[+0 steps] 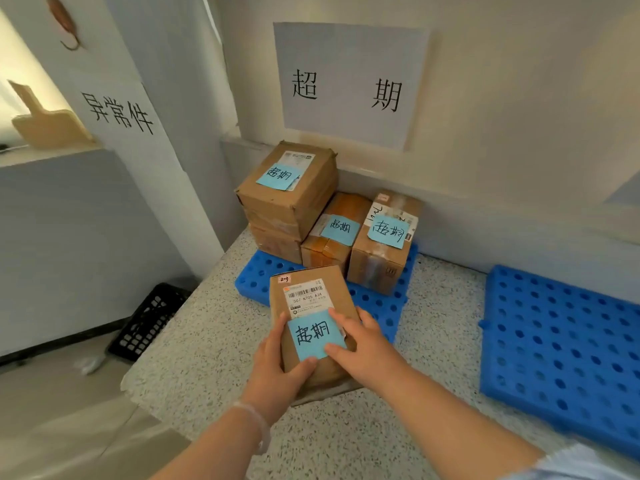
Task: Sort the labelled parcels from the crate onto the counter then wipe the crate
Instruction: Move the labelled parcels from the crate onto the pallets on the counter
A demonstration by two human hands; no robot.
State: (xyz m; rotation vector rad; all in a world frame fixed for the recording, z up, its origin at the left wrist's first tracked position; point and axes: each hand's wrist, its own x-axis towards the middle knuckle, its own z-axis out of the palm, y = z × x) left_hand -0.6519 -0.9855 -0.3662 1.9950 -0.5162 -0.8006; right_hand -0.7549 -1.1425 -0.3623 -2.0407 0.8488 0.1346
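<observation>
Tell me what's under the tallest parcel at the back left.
Another brown box sits beneath the top parcel, resting on the blue pallet. Its top face and any label are covered.

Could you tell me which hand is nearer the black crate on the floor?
Left. The left hand grips the parcel's side towards the black crate; the right hand holds its far side.

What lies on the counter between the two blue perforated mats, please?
In the head view, only a bare stretch of the speckled counter lies between the left blue mat and the right blue mat.
</observation>
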